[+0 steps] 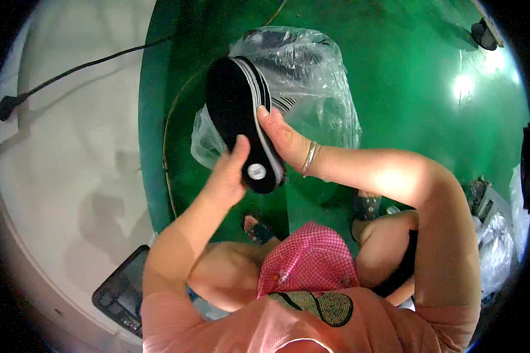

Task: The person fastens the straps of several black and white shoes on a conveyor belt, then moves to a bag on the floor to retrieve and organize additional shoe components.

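Note:
A slide sandal (pixel 227 97) with a black footbed and a black-and-white layered sole edge is held up in front of me, its heel toward me. A round white sticker marks the heel, and part of a striped strap (pixel 284 105) shows at its right. My left hand (pixel 232 170) grips the heel's left side, thumb on the footbed. From the right, my right hand (pixel 284 138) holds the sole edge, its thumb along the side; its other fingers are hidden behind. Beyond and under the sandal lies a clear plastic bag (pixel 335 88) with dark items inside.
A black cord (pixel 88 59) with a plug runs along the white wall at left. A thin cable (pixel 166 141) follows the green floor's edge. A caster (pixel 484 35) stands far right, clear plastic bags (pixel 496 247) lie at right, and a black-framed object (pixel 123 288) is at lower left.

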{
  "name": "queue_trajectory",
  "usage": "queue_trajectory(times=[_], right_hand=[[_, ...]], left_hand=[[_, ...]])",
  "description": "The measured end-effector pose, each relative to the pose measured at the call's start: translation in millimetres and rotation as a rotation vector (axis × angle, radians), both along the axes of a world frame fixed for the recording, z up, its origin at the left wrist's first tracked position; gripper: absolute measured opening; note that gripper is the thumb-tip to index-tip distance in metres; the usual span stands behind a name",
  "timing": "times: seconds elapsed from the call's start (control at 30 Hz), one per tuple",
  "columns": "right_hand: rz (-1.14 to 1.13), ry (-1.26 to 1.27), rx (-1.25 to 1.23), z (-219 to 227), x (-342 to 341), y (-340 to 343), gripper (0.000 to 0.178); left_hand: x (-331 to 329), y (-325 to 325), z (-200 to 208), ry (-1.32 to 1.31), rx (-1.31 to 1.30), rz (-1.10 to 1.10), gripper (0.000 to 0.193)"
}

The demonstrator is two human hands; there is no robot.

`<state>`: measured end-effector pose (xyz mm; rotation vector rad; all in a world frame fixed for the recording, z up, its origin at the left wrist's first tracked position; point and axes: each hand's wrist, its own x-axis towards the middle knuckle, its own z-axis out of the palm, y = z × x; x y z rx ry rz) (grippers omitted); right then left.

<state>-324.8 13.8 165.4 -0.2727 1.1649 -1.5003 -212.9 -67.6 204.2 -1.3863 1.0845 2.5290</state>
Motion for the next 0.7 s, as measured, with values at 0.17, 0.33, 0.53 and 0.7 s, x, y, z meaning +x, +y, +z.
queue_trajectory(times=[0.17,0.33,0.53,0.7], right_hand=[[0.473,0.605,0.088,-42.5,8.5,17.0,0.037],[0.969,0.930,0.397,-32.5,-82.4,-38.7,0.023],[-0.049,1.074,0.436,-135.0,-193.6,-93.5,0.022],[0.272,1.412,0.790,-53.3,-161.7,-65.3,0.035]], left_hand=[[23.6,-77.9,42.4,-0.034,-0.268,0.470,0.060],[119.1,-166.2,-14.5,0.151,-0.238,0.447,0.047],[139.1,-154.8,-155.3,-0.219,-0.107,0.326,0.051],[117.4,-141.2,-208.4,-0.045,-0.018,0.251,0.037]])
